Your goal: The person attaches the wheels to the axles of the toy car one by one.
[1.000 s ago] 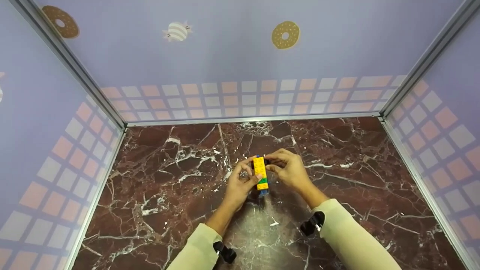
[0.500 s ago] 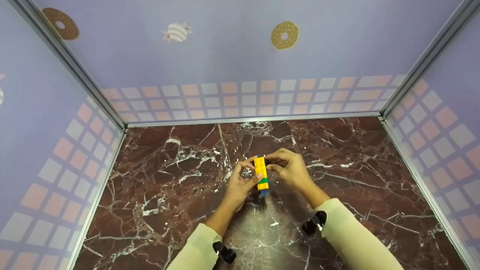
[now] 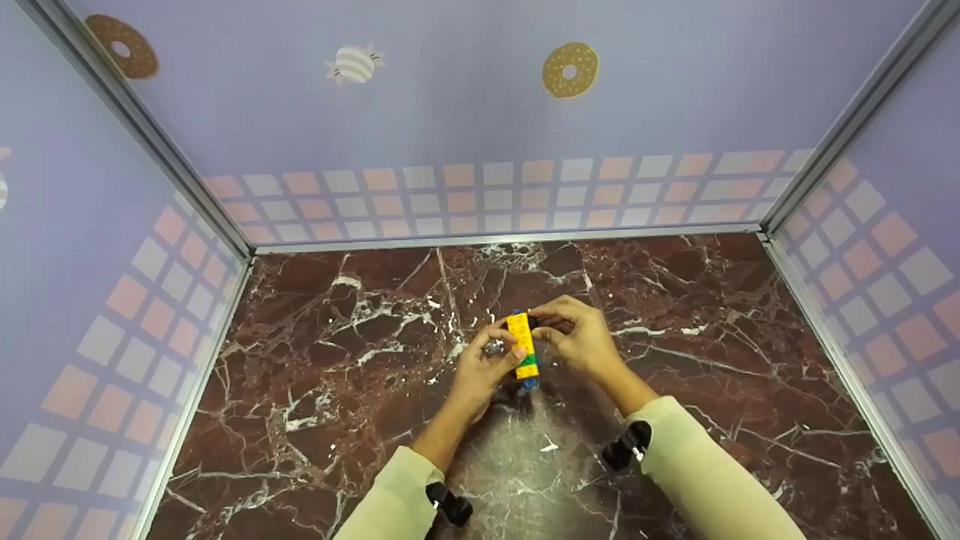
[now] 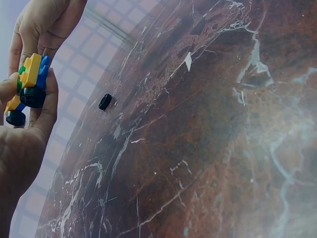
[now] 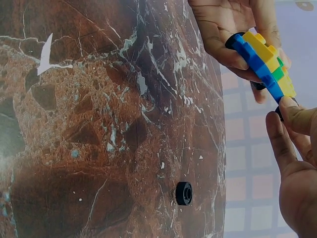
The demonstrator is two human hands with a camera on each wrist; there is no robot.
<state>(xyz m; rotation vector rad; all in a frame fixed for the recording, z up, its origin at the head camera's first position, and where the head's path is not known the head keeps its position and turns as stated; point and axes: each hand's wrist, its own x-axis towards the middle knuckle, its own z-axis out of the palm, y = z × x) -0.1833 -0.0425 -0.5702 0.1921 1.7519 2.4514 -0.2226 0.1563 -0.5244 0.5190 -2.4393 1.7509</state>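
A toy car [image 3: 519,334] built of yellow, green and blue bricks is held between the two hands. My left hand [image 3: 476,375] grips its left side, thumb near the green brick [image 3: 529,360]. Under the yellow bricks runs a blue base [image 5: 255,59], with black wheels [image 4: 33,97] along its side in the left wrist view. On the car's other side, the thumb and fingers of my right hand [image 3: 589,345] pinch a black wheel [image 5: 280,112] at the base's end. That wheel is partly hidden by the fingertips.
A loose black wheel [image 5: 184,193] lies on the dark red marbled tabletop [image 3: 360,420], showing in both wrist views. Lilac panels [image 3: 465,112] with a checked border stand along the back and both sides, joined by metal rails [image 3: 817,142].
The car's near end has swung very slightly to the right. Both hands keep their places, the right hand's fingers still at the wheel.
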